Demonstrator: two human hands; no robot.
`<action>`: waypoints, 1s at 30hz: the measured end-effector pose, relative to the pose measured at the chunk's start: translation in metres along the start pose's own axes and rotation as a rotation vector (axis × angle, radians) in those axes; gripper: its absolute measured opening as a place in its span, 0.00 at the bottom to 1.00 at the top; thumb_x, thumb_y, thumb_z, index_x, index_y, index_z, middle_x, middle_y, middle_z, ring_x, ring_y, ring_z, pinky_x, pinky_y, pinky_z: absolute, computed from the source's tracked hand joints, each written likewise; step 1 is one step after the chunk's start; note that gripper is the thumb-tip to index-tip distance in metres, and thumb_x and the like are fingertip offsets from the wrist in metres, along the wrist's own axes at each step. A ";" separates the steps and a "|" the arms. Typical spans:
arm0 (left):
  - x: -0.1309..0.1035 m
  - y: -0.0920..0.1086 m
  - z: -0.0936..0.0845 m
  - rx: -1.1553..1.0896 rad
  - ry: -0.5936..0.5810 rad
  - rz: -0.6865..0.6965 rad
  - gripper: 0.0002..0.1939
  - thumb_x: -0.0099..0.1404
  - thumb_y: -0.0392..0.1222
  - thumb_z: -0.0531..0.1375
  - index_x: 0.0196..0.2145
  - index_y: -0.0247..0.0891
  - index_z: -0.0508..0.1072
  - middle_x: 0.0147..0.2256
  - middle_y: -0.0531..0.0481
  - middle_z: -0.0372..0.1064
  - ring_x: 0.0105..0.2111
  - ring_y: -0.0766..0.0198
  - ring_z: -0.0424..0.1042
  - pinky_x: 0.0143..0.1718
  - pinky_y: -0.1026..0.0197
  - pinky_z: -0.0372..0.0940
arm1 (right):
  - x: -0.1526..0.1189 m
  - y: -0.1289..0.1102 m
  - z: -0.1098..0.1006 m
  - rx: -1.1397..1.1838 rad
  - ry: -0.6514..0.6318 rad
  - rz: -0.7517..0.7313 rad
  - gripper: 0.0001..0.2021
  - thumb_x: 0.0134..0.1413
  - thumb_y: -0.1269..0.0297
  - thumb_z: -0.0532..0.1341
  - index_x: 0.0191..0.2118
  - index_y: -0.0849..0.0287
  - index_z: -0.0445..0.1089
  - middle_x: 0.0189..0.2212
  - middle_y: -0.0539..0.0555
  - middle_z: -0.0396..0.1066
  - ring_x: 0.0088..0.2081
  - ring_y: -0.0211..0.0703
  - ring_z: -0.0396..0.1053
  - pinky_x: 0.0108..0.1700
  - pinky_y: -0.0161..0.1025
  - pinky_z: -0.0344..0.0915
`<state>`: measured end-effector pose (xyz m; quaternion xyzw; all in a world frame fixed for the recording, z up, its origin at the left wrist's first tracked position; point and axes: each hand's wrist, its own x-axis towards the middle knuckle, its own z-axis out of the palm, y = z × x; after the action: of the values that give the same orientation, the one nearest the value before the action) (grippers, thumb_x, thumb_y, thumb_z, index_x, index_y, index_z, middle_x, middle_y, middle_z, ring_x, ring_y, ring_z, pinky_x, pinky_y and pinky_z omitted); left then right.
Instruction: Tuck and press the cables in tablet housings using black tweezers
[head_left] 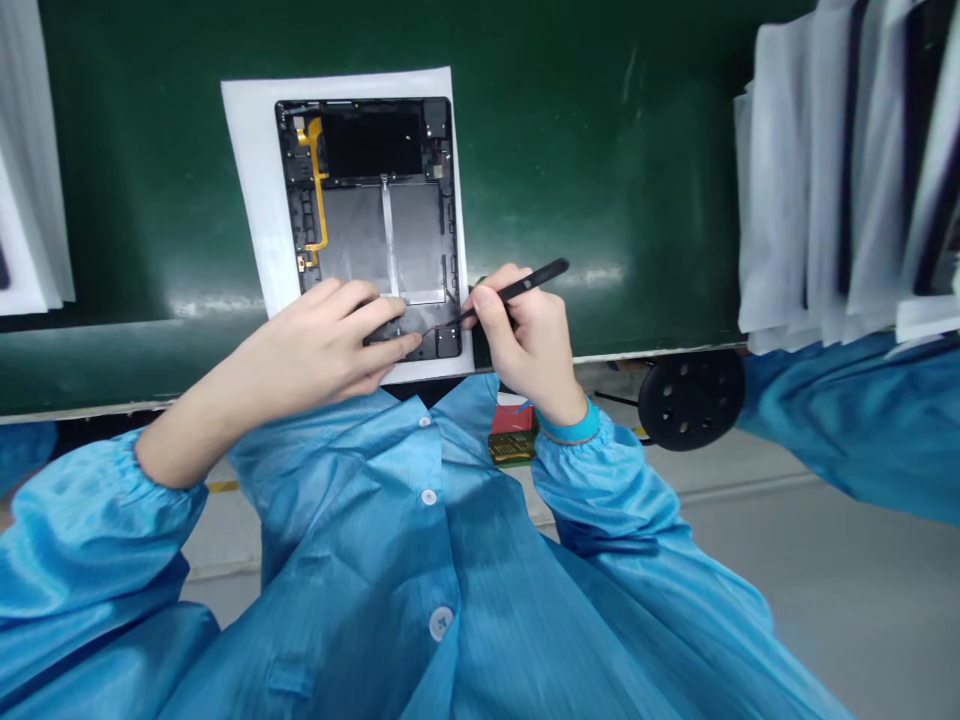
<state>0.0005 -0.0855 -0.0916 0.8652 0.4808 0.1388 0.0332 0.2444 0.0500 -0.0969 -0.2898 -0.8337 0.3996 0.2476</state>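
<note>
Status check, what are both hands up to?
Left hand on opened device, near its lower edge. Right hand gripping black tweezers, tip down there. Left fingers close beside tip.

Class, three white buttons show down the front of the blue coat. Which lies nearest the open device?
The top button, at the collar. The middle button and bottom button sit farther down the coat, away from the device.

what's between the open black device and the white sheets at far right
Head view: a thin white paper margin, then glossy green tabletop, with the right hand and slim black tool over the near part.
</note>
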 end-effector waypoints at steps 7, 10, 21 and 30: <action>0.000 -0.001 0.001 0.002 0.031 0.008 0.17 0.81 0.43 0.58 0.61 0.36 0.78 0.56 0.37 0.74 0.49 0.46 0.73 0.42 0.49 0.69 | -0.001 -0.001 -0.001 0.067 -0.013 -0.017 0.18 0.82 0.56 0.56 0.37 0.56 0.74 0.32 0.50 0.76 0.34 0.39 0.76 0.40 0.40 0.69; 0.000 -0.001 -0.001 -0.002 0.023 0.000 0.17 0.81 0.42 0.58 0.61 0.36 0.78 0.55 0.37 0.74 0.49 0.47 0.75 0.42 0.50 0.68 | -0.001 -0.001 -0.002 0.045 -0.009 -0.033 0.18 0.82 0.56 0.55 0.39 0.54 0.75 0.33 0.51 0.78 0.37 0.42 0.76 0.45 0.44 0.71; -0.016 0.006 -0.016 -0.295 0.051 -0.323 0.20 0.83 0.48 0.58 0.67 0.46 0.75 0.67 0.38 0.70 0.66 0.38 0.71 0.63 0.29 0.69 | -0.005 -0.002 0.000 0.175 0.078 0.052 0.17 0.80 0.53 0.57 0.38 0.52 0.75 0.34 0.51 0.75 0.38 0.44 0.76 0.48 0.47 0.73; -0.048 0.002 -0.063 -1.449 0.439 -1.340 0.11 0.77 0.46 0.59 0.49 0.50 0.82 0.64 0.56 0.76 0.72 0.46 0.69 0.72 0.32 0.72 | -0.009 -0.014 -0.022 0.839 0.090 0.505 0.18 0.76 0.45 0.63 0.35 0.51 0.70 0.66 0.51 0.77 0.75 0.57 0.66 0.72 0.66 0.72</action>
<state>-0.0396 -0.1317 -0.0408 0.1435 0.6630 0.5061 0.5326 0.2610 0.0481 -0.0752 -0.3753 -0.4929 0.7356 0.2739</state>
